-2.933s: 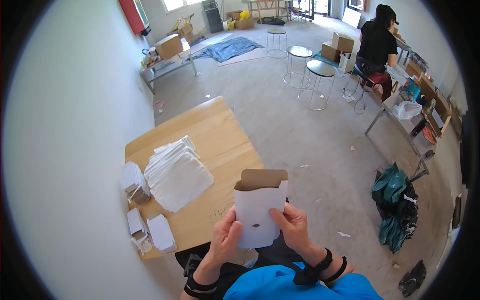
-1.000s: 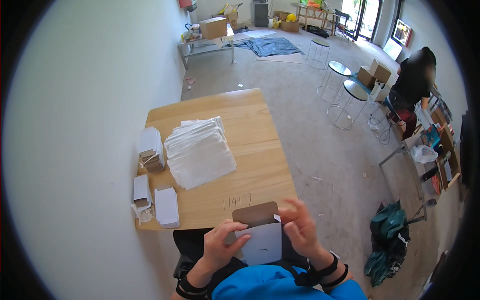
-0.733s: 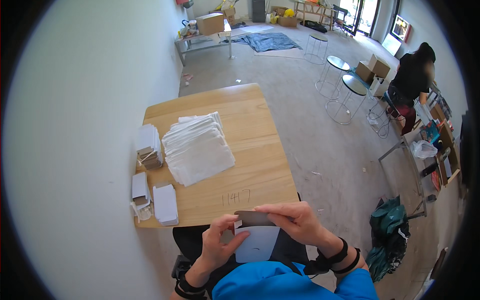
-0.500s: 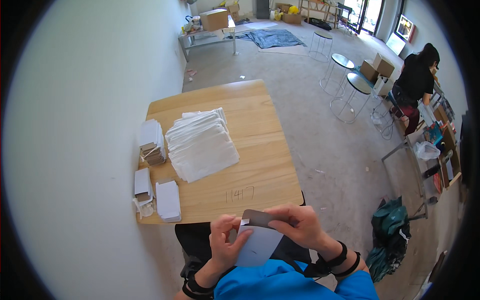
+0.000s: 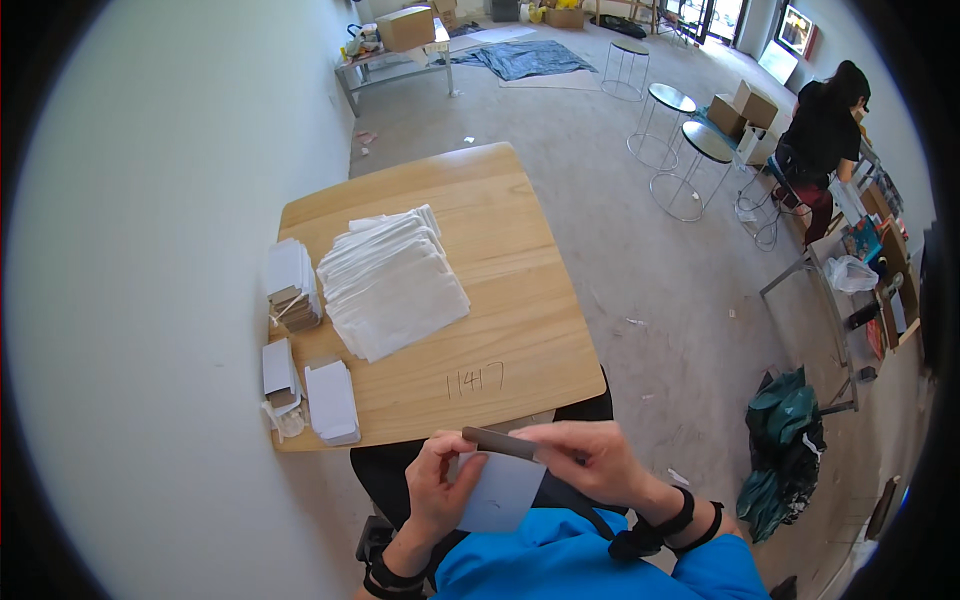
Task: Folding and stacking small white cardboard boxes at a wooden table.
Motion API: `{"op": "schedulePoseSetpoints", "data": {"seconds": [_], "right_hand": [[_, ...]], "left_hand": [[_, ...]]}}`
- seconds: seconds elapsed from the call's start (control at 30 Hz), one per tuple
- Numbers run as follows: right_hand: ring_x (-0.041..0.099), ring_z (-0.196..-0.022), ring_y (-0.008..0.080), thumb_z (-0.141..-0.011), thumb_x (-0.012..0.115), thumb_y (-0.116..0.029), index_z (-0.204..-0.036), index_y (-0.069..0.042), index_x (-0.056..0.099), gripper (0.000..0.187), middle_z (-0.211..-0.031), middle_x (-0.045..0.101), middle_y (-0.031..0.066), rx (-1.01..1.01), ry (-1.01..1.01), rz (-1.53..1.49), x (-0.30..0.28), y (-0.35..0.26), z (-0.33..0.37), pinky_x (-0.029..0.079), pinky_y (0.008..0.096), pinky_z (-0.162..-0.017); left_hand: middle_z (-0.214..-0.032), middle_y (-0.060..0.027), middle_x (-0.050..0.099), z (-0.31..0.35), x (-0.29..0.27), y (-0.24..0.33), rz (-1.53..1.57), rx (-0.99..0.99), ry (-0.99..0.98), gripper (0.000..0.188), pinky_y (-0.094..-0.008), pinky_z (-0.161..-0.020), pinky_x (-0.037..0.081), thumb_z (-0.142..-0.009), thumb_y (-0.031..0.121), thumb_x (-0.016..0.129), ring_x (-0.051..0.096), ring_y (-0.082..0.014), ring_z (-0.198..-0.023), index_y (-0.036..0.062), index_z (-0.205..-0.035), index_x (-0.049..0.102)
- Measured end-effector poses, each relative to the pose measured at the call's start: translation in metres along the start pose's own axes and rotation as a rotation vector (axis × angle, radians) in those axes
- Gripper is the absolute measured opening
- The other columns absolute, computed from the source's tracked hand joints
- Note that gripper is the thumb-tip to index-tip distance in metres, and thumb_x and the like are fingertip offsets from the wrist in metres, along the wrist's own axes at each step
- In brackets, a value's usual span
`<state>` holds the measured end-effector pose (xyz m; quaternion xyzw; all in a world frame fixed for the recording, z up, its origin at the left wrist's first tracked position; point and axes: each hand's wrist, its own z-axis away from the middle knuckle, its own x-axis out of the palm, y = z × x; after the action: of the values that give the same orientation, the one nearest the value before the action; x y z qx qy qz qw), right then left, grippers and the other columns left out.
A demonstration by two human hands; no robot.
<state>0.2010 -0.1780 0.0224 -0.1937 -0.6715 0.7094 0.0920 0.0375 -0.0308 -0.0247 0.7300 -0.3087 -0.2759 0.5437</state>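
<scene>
We are holding a flat white cardboard box [image 5: 500, 495] before our blue fabric top [image 5: 560, 560], near the pale wooden table [image 5: 510, 290]. Our left hand [image 5: 434, 488] is pinching its upper left corner; our right hand [image 5: 592, 462] is gripping its brown-grey cardboard flap [image 5: 500, 441] between thumb and fingers.

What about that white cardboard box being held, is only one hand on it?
No, the left hand holds the white cardboard box, the right hand its brown flap.
</scene>
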Motion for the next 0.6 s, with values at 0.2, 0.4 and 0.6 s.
{"op": "schedulePoseSetpoints", "data": {"seconds": [0.2,0.4,0.6], "right_hand": [[0.070,-0.083,0.0229,-0.085,0.069,-0.009,-0.108,-0.002,0.068,0.024,-0.108,0.068,0.0153,-0.312,0.087,0.147,0.008,0.012,0.001,0.058,0.0280,-0.072],[0.069,-0.082,0.0178,-0.086,0.067,-0.005,-0.109,-0.001,0.068,0.023,-0.102,0.070,0.0131,-0.119,0.074,0.094,0.010,0.016,0.007,0.055,0.0256,-0.074],[0.063,-0.094,0.0145,-0.088,0.066,-0.010,-0.113,0.001,0.067,0.027,-0.102,0.069,0.0124,0.423,-0.135,-0.598,0.003,0.020,0.008,0.050,0.0262,-0.087]], "left_hand": [[-0.098,-0.0110,0.061,0.007,0.004,-0.006,0.000,-0.072,-0.018,0.024,-0.0249,-0.078,0.049,-0.085,-0.007,0.064,0.060,-0.0140,-0.088,0.0002,-0.105,0.053],[-0.096,-0.0104,0.062,0.014,0.013,0.000,0.083,-0.213,0.036,0.035,-0.0247,-0.075,0.052,-0.086,-0.005,0.063,0.062,-0.0138,-0.085,0.0009,-0.117,0.048],[-0.098,-0.0104,0.067,0.025,0.013,-0.009,0.087,-0.214,-0.037,0.043,-0.0234,-0.070,0.051,-0.085,0.001,0.068,0.063,-0.0125,-0.082,0.0004,-0.124,0.048]]}}
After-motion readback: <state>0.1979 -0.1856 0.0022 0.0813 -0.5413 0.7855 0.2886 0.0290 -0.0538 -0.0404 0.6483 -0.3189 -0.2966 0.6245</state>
